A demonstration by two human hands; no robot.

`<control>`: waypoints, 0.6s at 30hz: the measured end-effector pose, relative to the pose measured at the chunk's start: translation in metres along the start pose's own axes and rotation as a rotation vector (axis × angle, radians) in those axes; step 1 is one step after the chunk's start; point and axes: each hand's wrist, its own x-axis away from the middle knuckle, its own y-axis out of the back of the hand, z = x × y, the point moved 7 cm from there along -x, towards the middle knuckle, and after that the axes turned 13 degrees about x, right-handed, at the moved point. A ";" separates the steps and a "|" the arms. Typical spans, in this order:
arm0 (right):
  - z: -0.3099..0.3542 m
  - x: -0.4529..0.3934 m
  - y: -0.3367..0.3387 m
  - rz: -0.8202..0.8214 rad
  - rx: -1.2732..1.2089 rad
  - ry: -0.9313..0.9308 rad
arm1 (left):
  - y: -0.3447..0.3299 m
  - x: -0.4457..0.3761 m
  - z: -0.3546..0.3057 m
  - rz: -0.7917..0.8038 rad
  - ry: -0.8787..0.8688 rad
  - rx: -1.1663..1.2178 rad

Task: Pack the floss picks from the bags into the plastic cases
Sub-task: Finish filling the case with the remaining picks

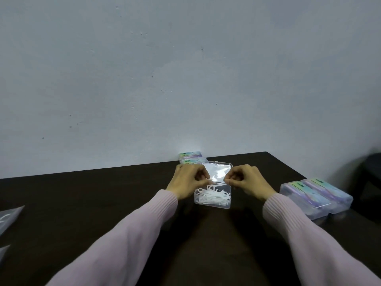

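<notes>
While floss picks point(213, 196) fill the clear case point(212, 204) | its raised lid point(217, 172) is apparently pinched by curled fingers of left hand point(188, 179) and right hand point(246, 180) | on worktop point(103, 193).

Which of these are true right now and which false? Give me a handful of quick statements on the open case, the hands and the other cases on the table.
1. The clear case between the hands holds white floss picks. True.
2. Its lid is snapped shut. False: the lid stands raised at the far side.
3. Both the left hand and the right hand pinch the lid's near edge. True.
4. The two labelled cases lie left of the open case. False: they lie to its right, side by side.
5. More labelled cases sit by the wall behind the open one. True.
6. The table is white. False: it is dark.
</notes>
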 end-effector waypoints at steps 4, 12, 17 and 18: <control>0.002 0.000 -0.010 -0.010 0.112 -0.029 | 0.005 0.010 0.018 0.030 0.138 0.068; 0.014 0.000 0.004 -0.122 0.116 -0.011 | 0.001 0.020 0.023 0.061 0.188 0.063; 0.023 0.001 0.015 -0.118 0.172 0.057 | -0.002 0.021 0.022 0.034 0.203 -0.046; 0.024 0.002 0.018 -0.135 0.156 0.058 | -0.003 0.020 0.021 0.027 0.209 -0.060</control>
